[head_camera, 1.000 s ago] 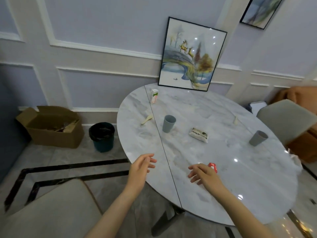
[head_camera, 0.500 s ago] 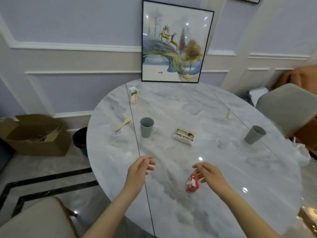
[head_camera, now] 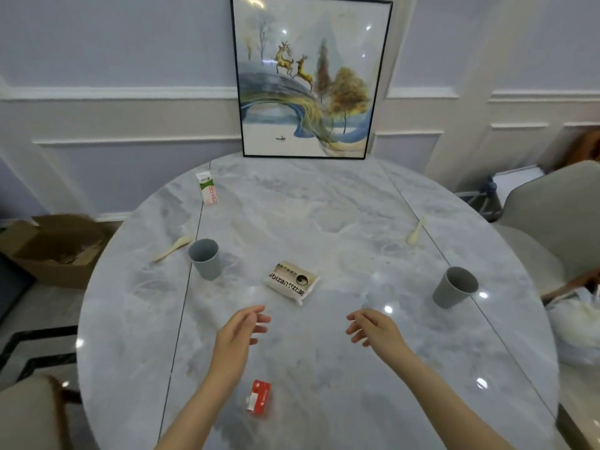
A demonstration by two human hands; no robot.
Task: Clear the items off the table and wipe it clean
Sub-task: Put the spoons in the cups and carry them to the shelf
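A round marble table fills the view. On it lie a white snack packet in the middle, a grey cup at the left, a second grey cup at the right, a white and green carton at the far left, two pale spoons, and a small red packet near the front. My left hand and my right hand hover over the table just short of the white packet, fingers relaxed, holding nothing.
A framed deer picture leans on the wall at the table's far edge. A cardboard box sits on the floor at the left. Chairs stand at the right and lower left. A white bag lies at the right.
The view has swung right and closer over the table. Both hands have moved forward past the red packet, which now lies behind them near the front edge.
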